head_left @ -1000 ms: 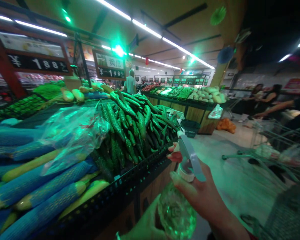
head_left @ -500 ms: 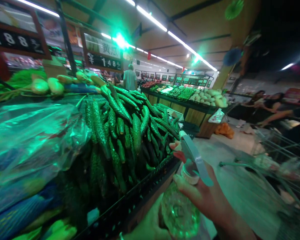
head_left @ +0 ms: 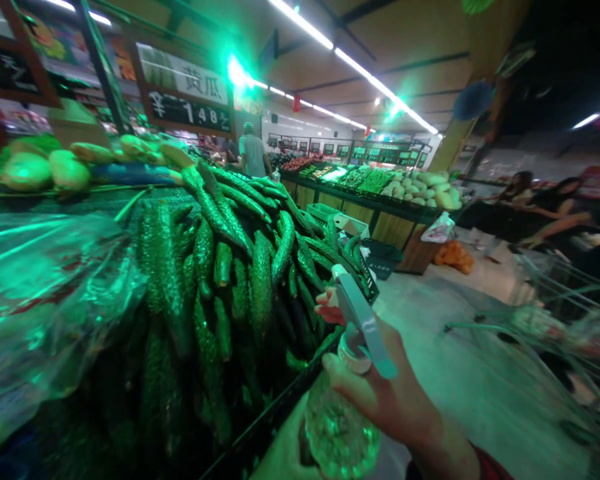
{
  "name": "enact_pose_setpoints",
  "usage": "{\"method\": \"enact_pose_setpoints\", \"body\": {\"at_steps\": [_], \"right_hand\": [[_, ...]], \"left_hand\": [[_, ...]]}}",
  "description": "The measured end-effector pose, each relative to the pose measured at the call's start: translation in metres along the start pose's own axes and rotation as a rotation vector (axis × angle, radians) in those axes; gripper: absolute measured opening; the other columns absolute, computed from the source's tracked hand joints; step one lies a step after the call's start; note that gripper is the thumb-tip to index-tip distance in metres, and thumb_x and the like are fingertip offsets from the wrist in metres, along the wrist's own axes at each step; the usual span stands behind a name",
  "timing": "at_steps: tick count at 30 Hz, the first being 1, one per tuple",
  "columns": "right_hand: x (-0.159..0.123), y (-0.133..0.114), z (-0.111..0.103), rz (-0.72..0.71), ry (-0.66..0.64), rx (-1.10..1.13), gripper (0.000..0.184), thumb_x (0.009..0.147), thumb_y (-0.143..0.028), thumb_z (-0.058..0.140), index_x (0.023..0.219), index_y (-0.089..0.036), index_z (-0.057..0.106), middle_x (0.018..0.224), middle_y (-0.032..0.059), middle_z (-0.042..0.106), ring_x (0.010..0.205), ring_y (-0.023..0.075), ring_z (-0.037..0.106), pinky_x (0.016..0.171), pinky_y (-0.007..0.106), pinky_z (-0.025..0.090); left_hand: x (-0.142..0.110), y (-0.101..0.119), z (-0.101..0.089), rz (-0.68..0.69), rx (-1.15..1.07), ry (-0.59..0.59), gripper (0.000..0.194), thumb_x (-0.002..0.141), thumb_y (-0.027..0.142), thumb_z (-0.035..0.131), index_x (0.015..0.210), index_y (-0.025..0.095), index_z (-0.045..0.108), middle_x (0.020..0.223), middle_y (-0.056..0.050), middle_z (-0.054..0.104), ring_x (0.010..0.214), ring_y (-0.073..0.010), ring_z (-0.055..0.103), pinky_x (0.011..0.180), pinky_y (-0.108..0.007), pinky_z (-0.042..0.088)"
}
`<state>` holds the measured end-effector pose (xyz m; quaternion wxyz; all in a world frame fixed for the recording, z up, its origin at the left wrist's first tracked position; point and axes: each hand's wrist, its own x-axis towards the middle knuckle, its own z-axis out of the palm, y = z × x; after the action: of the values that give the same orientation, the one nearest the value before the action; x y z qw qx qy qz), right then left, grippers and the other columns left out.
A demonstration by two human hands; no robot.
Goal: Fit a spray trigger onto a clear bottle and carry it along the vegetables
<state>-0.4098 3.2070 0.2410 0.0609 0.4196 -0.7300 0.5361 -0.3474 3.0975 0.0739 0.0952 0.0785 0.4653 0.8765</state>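
Beside the cucumbers (head_left: 215, 293), spray bottle (head_left: 343, 427), held in both hands (head_left: 385, 393)

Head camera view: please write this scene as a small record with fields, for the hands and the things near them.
Place: vegetable section of a supermarket, under green light
Right hand: holds a clear spray bottle at its neck
Left hand: low at the picture's bottom edge, beside the bottle, partly out of view
Nearest goods: cucumbers heaped behind a black display rim
Beside them: a clear plastic bag
Sign: price board reading ¥1.48
Nearby: a shopping cart; a person farther back
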Motion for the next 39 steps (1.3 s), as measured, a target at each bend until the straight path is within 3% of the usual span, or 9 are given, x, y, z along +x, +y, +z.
{"method": "enact_pose_setpoints", "body": {"at_steps": [3, 7, 11, 14, 18, 25, 30, 36, 39], "right_hand": [[0.008, 0.007, -0.002, -0.026, 0.006, -0.026, 0.051, 0.074, -0.017, 0.054, 0.125, -0.02, 0.051, 0.106, 0.0006, 0.061, 0.077, 0.0118, 0.058, 0.072, 0.023, 0.051], [0.019, 0.015, -0.013, -0.041, -0.065, 0.045, 0.048, 0.075, -0.018, 0.052, 0.123, -0.019, 0.05, 0.084, -0.0039, 0.053, 0.058, 0.0097, 0.046, 0.061, 0.022, 0.048], [0.026, 0.025, -0.033, -0.044, -0.111, 0.069, 0.048, 0.076, -0.02, 0.052, 0.124, -0.017, 0.047, 0.076, -0.0053, 0.049, 0.06, 0.0111, 0.047, 0.07, 0.025, 0.048], [0.029, 0.036, -0.055, -0.079, -0.088, 0.055, 0.042, 0.075, -0.019, 0.052, 0.117, -0.017, 0.051, 0.082, -0.0032, 0.052, 0.062, 0.0104, 0.046, 0.062, 0.023, 0.043], [0.031, 0.059, -0.09, -0.069, -0.054, 0.053, 0.021, 0.076, -0.017, 0.053, 0.097, -0.018, 0.052, 0.079, -0.0033, 0.051, 0.064, 0.0104, 0.045, 0.058, 0.022, 0.039], [0.029, 0.1, -0.148, -0.026, -0.089, 0.104, 0.047, 0.076, -0.017, 0.054, 0.123, -0.023, 0.05, 0.077, -0.005, 0.048, 0.066, 0.0133, 0.048, 0.067, 0.025, 0.045], [0.021, 0.123, -0.189, -0.058, -0.043, 0.049, 0.022, 0.077, -0.017, 0.054, 0.1, -0.019, 0.053, 0.084, -0.0027, 0.054, 0.067, 0.0113, 0.047, 0.061, 0.023, 0.041], [0.013, 0.151, -0.227, -0.013, -0.134, 0.127, 0.059, 0.08, -0.018, 0.055, 0.138, -0.021, 0.043, 0.087, -0.0036, 0.053, 0.063, 0.011, 0.044, 0.061, 0.023, 0.041], [0.012, 0.162, -0.241, -0.048, -0.128, 0.068, 0.051, 0.082, -0.019, 0.055, 0.132, -0.022, 0.048, 0.083, -0.0042, 0.052, 0.059, 0.0106, 0.041, 0.056, 0.024, 0.037]], "left_hand": [[0.006, 0.002, -0.001, 0.008, 0.005, 0.018, 0.109, 0.04, 0.038, 0.097, 0.136, 0.025, 0.048, 0.135, -0.012, 0.057, 0.129, -0.0355, 0.051, 0.111, -0.043, 0.039], [0.014, 0.007, 0.008, 0.021, 0.062, 0.06, 0.092, 0.055, 0.037, 0.091, 0.135, 0.022, 0.046, 0.132, -0.013, 0.058, 0.122, -0.03, 0.056, 0.102, -0.037, 0.044], [0.034, 0.006, 0.022, 0.022, 0.13, 0.131, 0.083, 0.059, 0.032, 0.088, 0.128, 0.019, 0.043, 0.122, -0.013, 0.061, 0.112, -0.0261, 0.06, 0.099, -0.038, 0.044], [0.057, 0.001, 0.03, 0.034, 0.177, 0.135, 0.09, 0.058, 0.037, 0.088, 0.13, 0.019, 0.039, 0.125, -0.015, 0.059, 0.112, -0.0274, 0.061, 0.103, -0.042, 0.042], [0.093, -0.013, 0.04, 0.018, 0.234, 0.133, 0.081, 0.055, 0.039, 0.09, 0.122, 0.02, 0.049, 0.126, -0.014, 0.061, 0.12, -0.0323, 0.057, 0.105, -0.042, 0.041], [0.145, -0.039, 0.078, -0.025, 0.145, 0.118, 0.093, 0.049, 0.043, 0.092, 0.131, 0.026, 0.05, 0.13, -0.012, 0.06, 0.125, -0.0373, 0.055, 0.108, -0.047, 0.04], [0.181, -0.052, 0.108, -0.021, 0.139, 0.082, 0.093, 0.048, 0.044, 0.093, 0.129, 0.022, 0.053, 0.129, -0.014, 0.061, 0.119, -0.0338, 0.059, 0.105, -0.05, 0.045], [0.211, -0.065, 0.123, -0.093, 0.213, 0.101, 0.046, 0.087, 0.042, 0.065, 0.124, 0.016, 0.058, 0.123, -0.011, 0.062, 0.106, -0.0221, 0.063, 0.091, -0.043, 0.056], [0.225, -0.068, 0.129, -0.133, 0.23, 0.125, 0.039, 0.091, 0.04, 0.06, 0.121, 0.015, 0.059, 0.118, -0.009, 0.064, 0.101, -0.0198, 0.064, 0.087, -0.04, 0.057]]}}
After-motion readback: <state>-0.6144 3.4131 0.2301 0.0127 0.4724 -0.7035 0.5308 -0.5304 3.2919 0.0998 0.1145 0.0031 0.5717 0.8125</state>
